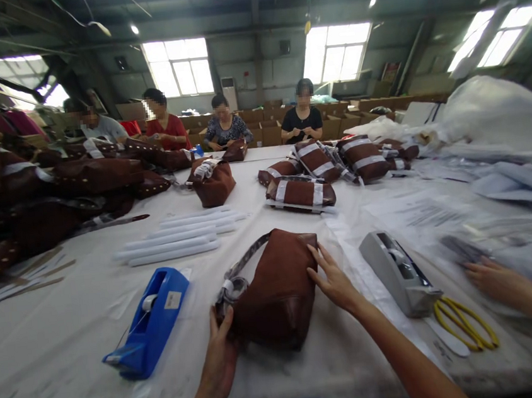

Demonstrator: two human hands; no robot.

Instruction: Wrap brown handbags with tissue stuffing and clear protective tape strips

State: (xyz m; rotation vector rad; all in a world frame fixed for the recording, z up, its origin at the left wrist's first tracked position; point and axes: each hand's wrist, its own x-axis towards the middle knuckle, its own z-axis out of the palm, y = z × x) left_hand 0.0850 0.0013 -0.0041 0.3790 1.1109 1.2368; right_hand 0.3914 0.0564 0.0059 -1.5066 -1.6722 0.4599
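A brown leather handbag (275, 286) lies tilted on the white-covered table directly in front of me. Its strap, partly wrapped in clear and white film, curves along the left side. My left hand (221, 355) grips the lower left edge near the wrapped buckle, thumb on top and other fingers partly hidden. On the opposite side, my right hand (334, 280) holds the bag's right edge with slightly spread fingers. A blue tape dispenser (153, 321) stands to the left of the bag, and a grey tape dispenser (400, 273) to the right.
White paper rolls (179, 236) lie beyond the blue dispenser. Wrapped brown bags (301, 193) and another handbag (212, 182) sit farther back. Brown bags (56, 195) are heaped at left. Yellow-handled scissors (467, 323) lie right, near another person's hand (497, 279). Several people sit opposite.
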